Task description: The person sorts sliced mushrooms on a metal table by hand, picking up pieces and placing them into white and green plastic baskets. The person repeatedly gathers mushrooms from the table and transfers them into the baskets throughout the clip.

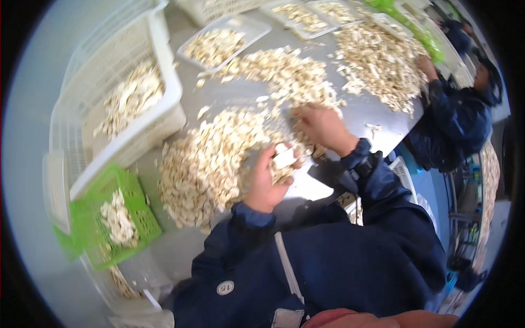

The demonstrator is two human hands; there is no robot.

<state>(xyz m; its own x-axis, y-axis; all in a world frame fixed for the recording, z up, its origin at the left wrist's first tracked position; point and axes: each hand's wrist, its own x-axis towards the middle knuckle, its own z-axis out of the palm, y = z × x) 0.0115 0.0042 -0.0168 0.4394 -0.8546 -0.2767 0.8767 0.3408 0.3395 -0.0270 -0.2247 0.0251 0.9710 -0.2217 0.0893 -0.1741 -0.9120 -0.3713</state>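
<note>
Pale sliced pieces, perhaps dried mushroom, lie in a large heap (221,151) on the metal table (229,92). My left hand (268,178) is cupped around several of these slices (284,158) at the heap's right edge. Up and to the right of it, my right hand (322,125) reaches down with curled fingers at the lower edge of a second heap (293,76). The fingertips of my right hand are blurred, and whether they pinch a slice is not clear.
A white plastic crate (172,98) with slices stands at left, a green basket (147,221) below it. Clear trays (256,30) of slices lie at the back. A co-worker (459,115) reaches to another heap (381,65) at right.
</note>
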